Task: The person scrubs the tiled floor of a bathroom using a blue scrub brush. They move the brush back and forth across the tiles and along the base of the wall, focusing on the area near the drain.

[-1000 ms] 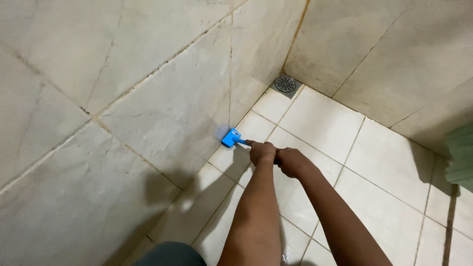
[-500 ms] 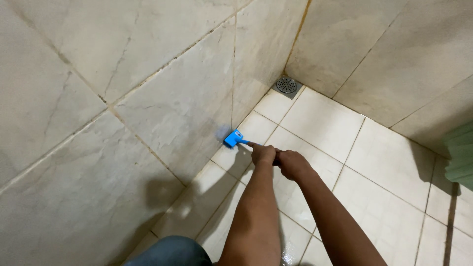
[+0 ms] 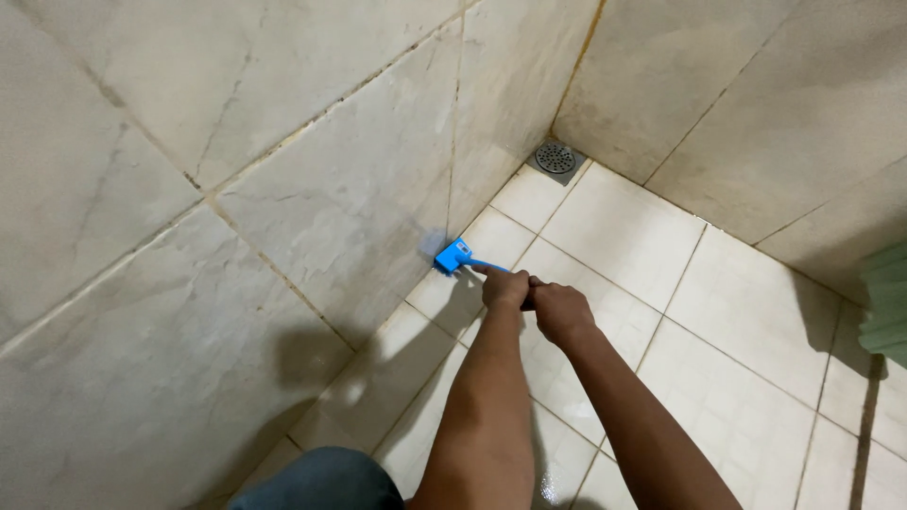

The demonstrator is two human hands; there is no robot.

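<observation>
Left hand (image 3: 504,286): fingers closed round the handle of the blue brush (image 3: 453,256), forefinger laid along it towards the head.
Right hand (image 3: 559,309): fingers curled shut on the rear end of the same handle, touching the left hand just behind it.
Blue brush: its head sits at the foot of the wall (image 3: 312,208), where the wall tiles meet the floor (image 3: 737,321); the handle slants back to the hands.
Floor: pale square tiles, wet and shiny near the arms.
Drain (image 3: 556,158): round metal grate in the far corner, well apart from the brush.
Green thing (image 3: 886,302): at the right edge, cut off by the frame.
</observation>
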